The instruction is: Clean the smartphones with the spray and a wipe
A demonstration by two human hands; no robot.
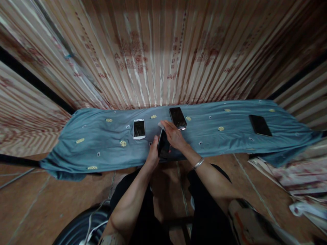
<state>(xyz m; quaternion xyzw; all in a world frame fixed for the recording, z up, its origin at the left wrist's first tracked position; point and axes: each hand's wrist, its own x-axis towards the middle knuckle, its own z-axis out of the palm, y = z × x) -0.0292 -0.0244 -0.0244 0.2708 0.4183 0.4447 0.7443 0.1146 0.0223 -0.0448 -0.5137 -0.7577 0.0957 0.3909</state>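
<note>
My left hand [152,153] is closed around the edge of a dark smartphone [162,144], tilted above the near side of the blue cloth. Over the phone's upper end is my right hand [174,136], its fingers closed on a small whitish piece [160,125], perhaps a wipe or tissue; its kind is unclear. A silver bracelet [198,163] circles the right wrist. Just beyond the right hand lies a stack of dark phones [178,116]. To the left, a white smartphone [139,129] rests with its dark screen up.
The blue patterned cloth [199,136] covers a long narrow surface. At its right end lies another dark phone [260,125]. Pleated, printed curtains [153,61] hang behind and at both sides. A black round object [76,226] with white cables stands on the floor at lower left.
</note>
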